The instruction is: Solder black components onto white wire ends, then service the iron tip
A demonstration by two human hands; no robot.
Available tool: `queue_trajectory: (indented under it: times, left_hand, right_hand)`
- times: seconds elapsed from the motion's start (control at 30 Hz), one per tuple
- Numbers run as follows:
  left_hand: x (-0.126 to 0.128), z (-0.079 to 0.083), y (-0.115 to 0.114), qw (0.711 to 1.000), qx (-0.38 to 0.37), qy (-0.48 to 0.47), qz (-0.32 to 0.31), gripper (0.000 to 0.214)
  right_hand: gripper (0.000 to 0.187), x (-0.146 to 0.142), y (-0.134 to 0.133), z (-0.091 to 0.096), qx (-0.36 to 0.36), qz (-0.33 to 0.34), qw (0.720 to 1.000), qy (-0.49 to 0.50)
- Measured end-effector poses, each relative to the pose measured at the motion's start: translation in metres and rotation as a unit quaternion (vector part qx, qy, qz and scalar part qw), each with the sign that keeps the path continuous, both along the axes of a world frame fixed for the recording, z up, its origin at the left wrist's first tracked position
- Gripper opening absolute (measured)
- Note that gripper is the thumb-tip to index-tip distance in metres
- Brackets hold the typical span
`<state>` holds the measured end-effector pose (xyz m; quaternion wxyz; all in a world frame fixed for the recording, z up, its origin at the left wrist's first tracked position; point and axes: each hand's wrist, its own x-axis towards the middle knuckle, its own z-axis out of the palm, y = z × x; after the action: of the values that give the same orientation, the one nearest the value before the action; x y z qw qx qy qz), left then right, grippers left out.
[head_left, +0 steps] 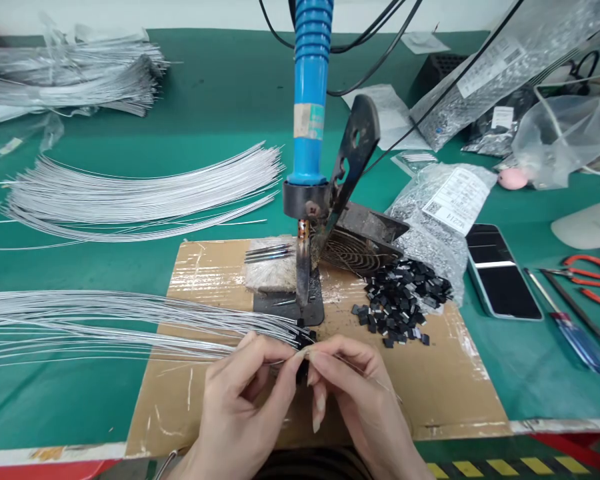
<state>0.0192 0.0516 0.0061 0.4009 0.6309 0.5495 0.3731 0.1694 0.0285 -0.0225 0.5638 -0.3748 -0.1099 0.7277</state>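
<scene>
My left hand (pixel 240 400) and my right hand (pixel 353 390) meet over a sheet of cardboard (pixel 445 393) at the near edge of the bench. Each pinches with thumb and forefinger. The left fingers hold the end of a thin white wire (pixel 195 347) from a fan of wires (pixel 105 320) reaching in from the left. The right fingers pinch a small black part (pixel 304 363) at that wire end, and a fine wire trails off to the right. Just beyond stands a blue-handled soldering iron (pixel 310 93), tip down in a metal stand (pixel 353 227).
A heap of small black parts (pixel 405 300) lies right of the stand, spilling from a silvery bag (pixel 440 213). More white wire bundles (pixel 140 193) lie on the green mat. A phone (pixel 503 270), a screwdriver (pixel 570 327) and red-handled pliers (pixel 593 277) lie to the right.
</scene>
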Motion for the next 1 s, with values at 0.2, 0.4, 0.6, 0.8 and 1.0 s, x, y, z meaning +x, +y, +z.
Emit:
queue_trajectory:
  times: [0.2,0.4,0.6,0.8,1.0]
  left_hand:
    - [0.001,-0.001,0.000,1.000,-0.015,0.005,0.010,0.018]
    - [0.003,-0.007,-0.003,0.999,-0.017,0.000,0.027,0.017]
    - [0.005,-0.011,-0.007,0.998,-0.028,-0.015,0.047,0.015]
    - [0.006,-0.008,-0.005,0.991,-0.100,-0.045,0.078,0.015]
    - [0.006,0.000,0.001,0.980,-0.144,-0.073,0.114,0.010]
  right_hand:
    - [0.019,-0.002,-0.001,-0.002,0.005,-0.004,1.000,-0.007]
    - [0.018,-0.007,-0.001,0.000,0.000,-0.030,1.000,-0.007]
    - [0.019,-0.018,-0.008,0.000,-0.017,-0.050,0.999,-0.001]
    - [0.026,-0.003,-0.013,-0.005,0.041,-0.035,0.994,-0.096]
    - [0.010,0.053,-0.014,-0.013,0.117,-0.144,0.738,-0.649]
